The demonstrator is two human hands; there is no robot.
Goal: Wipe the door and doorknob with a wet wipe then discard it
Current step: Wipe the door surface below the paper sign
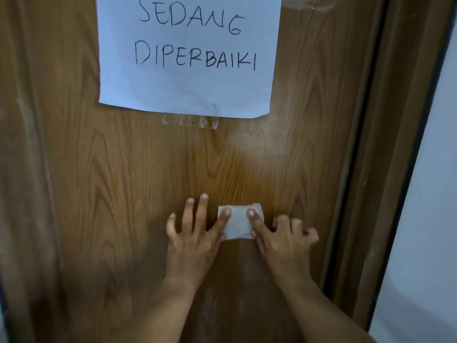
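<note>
Both hands' index fingers (pixel 223 215) pin small folded white wet wipe (pixel 238 222) flat on brown woodgrain door (pixel 148 169), other digits splayed; wipe limp, light, pinch edge.

wood-grain door (pixel 123 181) carries a taped paper sign (pixel 188 90) and folded wipe (pixel 238 225).
</note>
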